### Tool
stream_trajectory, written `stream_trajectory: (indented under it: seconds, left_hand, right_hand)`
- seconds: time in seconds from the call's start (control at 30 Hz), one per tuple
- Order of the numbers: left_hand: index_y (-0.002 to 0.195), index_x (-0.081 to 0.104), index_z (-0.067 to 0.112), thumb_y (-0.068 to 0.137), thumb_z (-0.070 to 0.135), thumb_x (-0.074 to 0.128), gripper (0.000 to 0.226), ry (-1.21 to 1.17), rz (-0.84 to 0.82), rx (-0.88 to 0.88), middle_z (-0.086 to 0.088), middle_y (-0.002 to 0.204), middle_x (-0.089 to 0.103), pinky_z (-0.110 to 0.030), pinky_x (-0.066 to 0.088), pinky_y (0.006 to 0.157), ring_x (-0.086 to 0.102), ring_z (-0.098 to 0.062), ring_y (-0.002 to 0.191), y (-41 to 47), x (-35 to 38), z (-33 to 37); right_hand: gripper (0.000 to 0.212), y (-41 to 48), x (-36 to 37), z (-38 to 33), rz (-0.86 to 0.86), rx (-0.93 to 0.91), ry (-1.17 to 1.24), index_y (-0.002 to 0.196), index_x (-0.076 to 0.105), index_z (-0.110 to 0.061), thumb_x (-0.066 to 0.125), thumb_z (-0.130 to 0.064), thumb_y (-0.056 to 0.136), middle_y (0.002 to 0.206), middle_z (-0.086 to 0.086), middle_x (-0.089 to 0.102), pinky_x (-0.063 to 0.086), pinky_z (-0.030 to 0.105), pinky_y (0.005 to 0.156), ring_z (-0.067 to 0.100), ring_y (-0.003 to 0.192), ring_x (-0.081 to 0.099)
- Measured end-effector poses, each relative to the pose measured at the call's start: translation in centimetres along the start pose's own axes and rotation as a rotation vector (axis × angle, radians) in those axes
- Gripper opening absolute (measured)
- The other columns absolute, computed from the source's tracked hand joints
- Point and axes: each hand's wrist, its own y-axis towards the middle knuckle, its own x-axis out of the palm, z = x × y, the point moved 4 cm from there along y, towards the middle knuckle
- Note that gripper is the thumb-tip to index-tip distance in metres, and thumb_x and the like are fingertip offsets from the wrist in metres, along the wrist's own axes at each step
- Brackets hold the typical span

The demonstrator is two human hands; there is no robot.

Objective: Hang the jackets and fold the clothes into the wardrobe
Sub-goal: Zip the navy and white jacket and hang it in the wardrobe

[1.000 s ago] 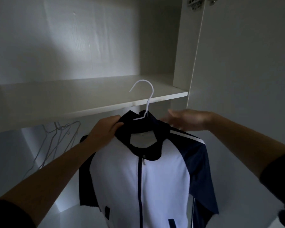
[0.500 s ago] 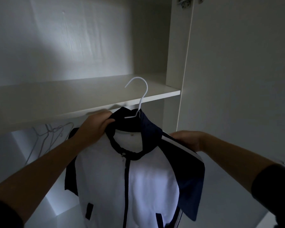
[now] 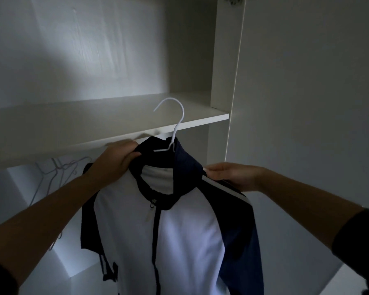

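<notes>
**A:** Where is this taking place?

**B:** In front of an open white wardrobe (image 3: 219, 60). It is dim inside, with light falling across the back panel. A shelf (image 3: 94, 118) is running across the middle, and the door (image 3: 307, 103) is standing open on the right.

**A:** What are the hands doing?

**B:** The left hand (image 3: 117, 160) is gripping the dark collar of a jacket (image 3: 179, 231) on its left side. Its fingers are curling round the fabric just below the shelf's front edge. The right hand (image 3: 228, 175) is pinching the jacket's right shoulder beside the white stripe, thumb on top and fingers going behind the cloth.

**A:** So the jacket is sitting between them?

**B:** Yes. It is hanging down between the two hands, facing the person. It has a white front, a navy collar and sleeves, and a dark zip closed up the middle.

**A:** And the hanger?

**B:** A white hanger (image 3: 172, 143) is sitting inside the collar. Its hook is sticking up just right of the left hand, in front of the shelf edge, and is catching on nothing.

**A:** Anything further out?

**B:** A few bare wire hangers (image 3: 58, 169) are hanging under the shelf. They are left of the jacket, behind the left forearm.
</notes>
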Motion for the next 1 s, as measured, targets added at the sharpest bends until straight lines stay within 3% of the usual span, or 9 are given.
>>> stream_trajectory:
  seconds: [0.2,0.27,0.33,0.4,0.53,0.73,0.83,0.93,1.0]
  left_hand:
    - [0.074,0.055,-0.004,0.094,0.026,0.035,0.041,0.072,0.034,-0.004,-0.019,0.072,0.055,-0.027,0.022,0.061,0.042,-0.019,0.070,-0.3,-0.4,-0.8]
    - [0.073,0.055,-0.003,0.094,0.025,0.035,0.040,0.092,0.028,0.024,-0.018,0.071,0.055,-0.026,0.020,0.061,0.041,-0.019,0.069,0.0,-0.2,-0.6]
    - [0.074,0.055,-0.003,0.095,0.025,0.035,0.041,0.091,0.009,0.027,-0.018,0.072,0.056,-0.028,0.022,0.060,0.046,-0.023,0.070,0.2,0.3,-0.5]
    - [0.073,0.055,-0.005,0.094,0.028,0.034,0.045,0.097,-0.008,0.001,-0.020,0.072,0.057,-0.033,0.027,0.061,0.054,-0.030,0.068,0.0,0.6,-0.7]
    - [0.072,0.055,-0.008,0.093,0.028,0.034,0.046,0.122,-0.023,-0.039,-0.023,0.071,0.057,-0.036,0.026,0.061,0.057,-0.035,0.065,-0.3,1.0,-1.0]
    - [0.073,0.055,-0.010,0.090,0.014,0.043,0.032,0.112,-0.042,-0.099,-0.025,0.070,0.057,-0.037,0.027,0.061,0.058,-0.038,0.066,-0.2,1.5,-0.4]
    - [0.071,0.053,-0.008,0.090,0.013,0.045,0.030,0.076,-0.056,-0.044,-0.022,0.068,0.055,-0.031,0.021,0.057,0.058,-0.034,0.063,0.0,1.8,0.9]
    - [0.069,0.052,-0.007,0.093,0.021,0.041,0.038,0.047,-0.076,0.022,-0.020,0.065,0.054,-0.028,0.020,0.056,0.055,-0.029,0.060,-0.2,1.7,1.4]
    - [0.070,0.055,-0.008,0.091,0.034,0.033,0.051,0.025,-0.127,0.028,-0.021,0.067,0.055,-0.030,0.025,0.057,0.056,-0.028,0.062,-0.5,1.9,1.4]
  right_hand:
    - [0.050,-2.5,-3.1,5.5,0.081,0.277,0.296,0.112,0.063,-0.005,0.042,-0.046,0.091,0.105,0.011,0.066,0.048,0.032,0.090,0.022,0.097,0.062]
    - [0.026,-2.7,-3.3,7.1,0.124,0.354,0.143,0.113,0.062,-0.021,0.056,-0.032,0.090,0.114,0.005,0.066,0.050,0.026,0.086,0.008,0.094,0.066]
    - [0.041,-3.0,-3.9,7.7,0.350,0.325,0.066,0.126,0.050,-0.040,0.062,-0.027,0.089,0.129,-0.006,0.059,0.046,0.017,0.093,-0.003,0.104,0.061]
    - [0.052,-3.0,-3.8,8.2,0.349,0.286,0.043,0.140,0.043,-0.028,0.060,-0.037,0.091,0.133,0.001,0.057,0.043,0.019,0.093,0.012,0.116,0.059]
    - [0.048,-4.0,-2.5,7.8,0.108,0.216,0.266,0.122,0.058,-0.004,0.036,-0.038,0.098,0.116,0.012,0.068,0.055,0.032,0.083,0.022,0.103,0.066]
    - [0.019,-5.5,-3.8,7.1,0.269,0.116,0.017,0.098,0.067,-0.002,0.050,-0.011,0.097,0.087,0.005,0.072,0.054,0.024,0.071,0.015,0.079,0.068]
    - [0.021,-6.1,-4.8,6.8,0.424,0.120,-0.363,0.086,0.068,-0.007,0.057,-0.022,0.095,0.077,-0.001,0.067,0.046,0.016,0.064,0.011,0.071,0.061]
    - [0.034,-6.1,-5.6,6.4,0.569,0.153,-0.931,0.087,0.064,-0.002,0.059,-0.035,0.093,0.083,0.009,0.058,0.037,0.027,0.067,0.016,0.076,0.052]
    - [0.021,-6.7,-5.8,5.5,0.747,0.026,-0.893,0.078,0.065,-0.013,0.065,-0.030,0.089,0.077,0.000,0.057,0.038,0.027,0.066,0.017,0.075,0.053]
